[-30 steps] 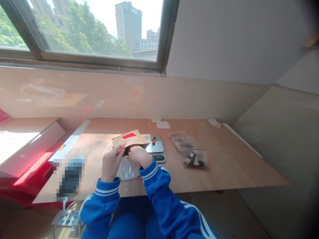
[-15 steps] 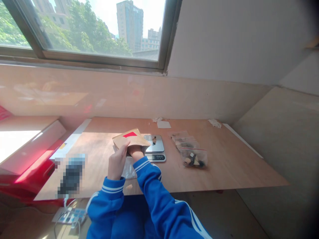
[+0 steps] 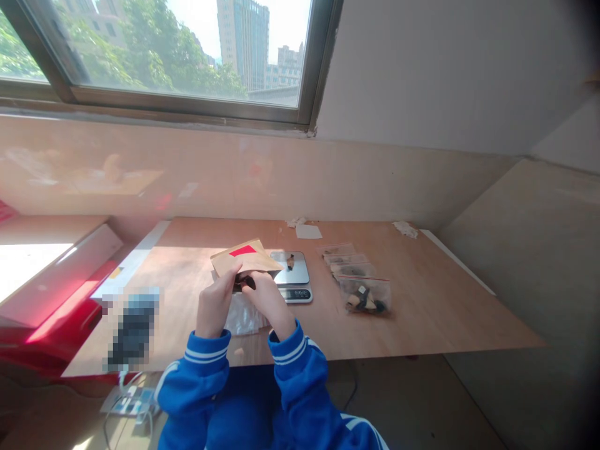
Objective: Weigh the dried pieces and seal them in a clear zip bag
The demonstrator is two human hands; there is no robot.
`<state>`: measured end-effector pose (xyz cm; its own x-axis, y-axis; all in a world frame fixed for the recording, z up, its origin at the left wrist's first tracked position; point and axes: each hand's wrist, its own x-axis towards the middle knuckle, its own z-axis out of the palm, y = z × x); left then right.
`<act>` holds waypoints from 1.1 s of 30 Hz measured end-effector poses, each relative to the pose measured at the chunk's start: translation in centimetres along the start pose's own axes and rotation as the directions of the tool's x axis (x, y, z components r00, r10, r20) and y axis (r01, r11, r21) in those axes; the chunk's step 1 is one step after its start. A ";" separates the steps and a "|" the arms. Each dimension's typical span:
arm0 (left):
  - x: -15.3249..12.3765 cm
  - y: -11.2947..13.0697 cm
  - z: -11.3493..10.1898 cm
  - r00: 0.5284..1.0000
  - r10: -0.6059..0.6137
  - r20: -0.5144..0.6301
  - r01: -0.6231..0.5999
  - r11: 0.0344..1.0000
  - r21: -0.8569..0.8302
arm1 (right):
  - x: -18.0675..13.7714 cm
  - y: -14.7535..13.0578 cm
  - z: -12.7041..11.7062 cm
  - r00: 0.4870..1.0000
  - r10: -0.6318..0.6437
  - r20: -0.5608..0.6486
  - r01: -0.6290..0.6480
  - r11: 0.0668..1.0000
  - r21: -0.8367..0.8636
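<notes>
Brown paper envelope (image 3: 244, 259) with a red patch, held just above the table (image 3: 422, 312), mouth toward the body, long axis running left to right. Left hand (image 3: 214, 306) pinching its near edge; right hand (image 3: 268, 301) at the opening, fingers curled on something small and dark. Both equally near. Scale (image 3: 293, 275) just beyond, clear bags (image 3: 359, 284) to the right.

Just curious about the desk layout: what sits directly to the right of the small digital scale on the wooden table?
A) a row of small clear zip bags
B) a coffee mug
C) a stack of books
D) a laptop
A: a row of small clear zip bags lies on the table just right of the scale.
</notes>
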<state>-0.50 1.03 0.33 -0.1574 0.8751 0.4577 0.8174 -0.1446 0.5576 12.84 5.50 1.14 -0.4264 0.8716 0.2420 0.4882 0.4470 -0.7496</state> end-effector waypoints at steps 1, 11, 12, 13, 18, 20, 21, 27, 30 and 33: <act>0.1 0.1 -0.1 1.000 0.004 -0.004 -0.004 1.000 -0.004 | -0.8 -0.2 -0.5 1.000 0.012 -0.014 -0.011 1.000 0.028; 1.6 -0.3 -0.6 0.995 -0.054 -0.079 0.053 0.999 -0.008 | -3.7 -1.0 -7.2 0.999 -0.034 -0.010 0.035 0.951 0.307; 1.8 -0.5 -0.7 0.993 -0.068 -0.096 0.068 0.998 -0.004 | -4.0 -0.4 -8.0 0.999 -0.037 -0.002 0.036 0.943 0.330; 1.9 -0.7 -0.8 0.990 -0.078 -0.114 0.079 0.997 0.001 | -4.3 0.3 -8.6 1.000 -0.023 -0.004 0.023 0.939 0.342; 2.5 -1.1 -1.1 0.981 -0.094 -0.169 0.099 0.995 0.021 | -3.9 5.2 -8.8 0.983 0.111 -0.144 -0.076 0.970 0.229; 2.6 -1.1 -1.2 0.980 -0.095 -0.177 0.100 0.995 0.020 | -2.8 7.4 -7.4 0.974 0.115 -0.194 -0.085 0.984 0.155; 2.7 -1.1 -1.3 0.979 -0.094 -0.179 0.098 0.995 0.017 | -2.2 8.4 -6.6 0.971 0.111 -0.214 -0.086 0.989 0.121; 2.6 -1.3 -1.7 0.982 -0.082 -0.173 0.082 0.997 -0.003 | -0.3 12.4 -3.2 0.950 0.110 -0.293 -0.119 0.993 -0.014; 2.6 -1.6 -1.7 0.982 -0.063 -0.180 0.066 0.998 0.013 | -0.7 13.3 -2.9 0.932 0.086 -0.351 -0.083 0.996 0.023; 2.6 -1.7 -1.5 0.980 -0.025 -0.200 0.035 0.998 0.048 | -1.4 13.8 -3.1 0.926 0.060 -0.373 -0.034 0.996 0.077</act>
<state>-3.11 2.82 1.63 -0.2853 0.7687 0.5725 0.8369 -0.0914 0.5397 22.52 11.08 -7.69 -0.0815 0.9089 0.4090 0.4425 0.4007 -0.8023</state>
